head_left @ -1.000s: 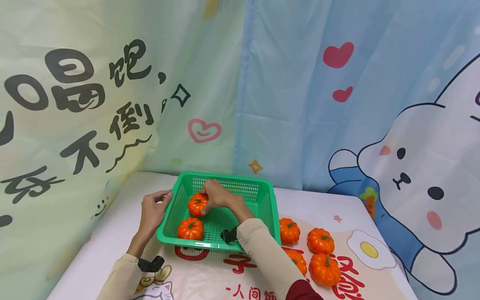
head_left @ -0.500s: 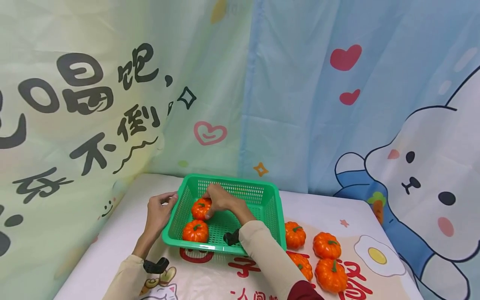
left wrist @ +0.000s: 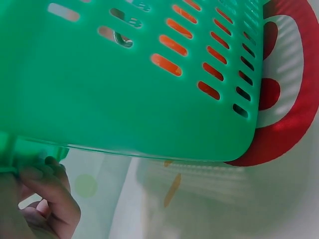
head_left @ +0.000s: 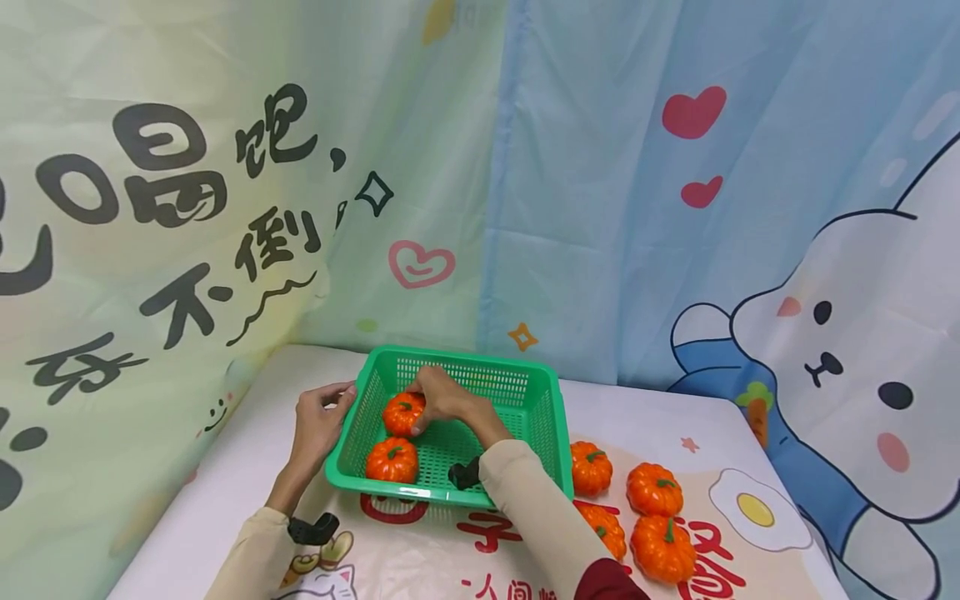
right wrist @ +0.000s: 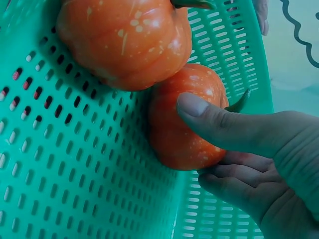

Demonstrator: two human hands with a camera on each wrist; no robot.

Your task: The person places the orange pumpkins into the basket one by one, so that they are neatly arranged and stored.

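Observation:
A green plastic basket with slotted walls stands on the table. My left hand pinches its left rim between thumb and fingers; in the left wrist view those curled fingers are at the rim's edge. Inside the basket, my right hand grips a small orange pumpkin near the left wall. The right wrist view shows the thumb across this pumpkin and the fingers under its other side. A second pumpkin sits against it, in the near left corner.
To the right of the basket, several more orange pumpkins lie on the printed tablecloth; the right sleeve partly covers one. A printed curtain hangs close behind the table.
The head view has shifted a little, so everything appears slightly further right. Both hands keep their places on the basket rim and the pumpkin.

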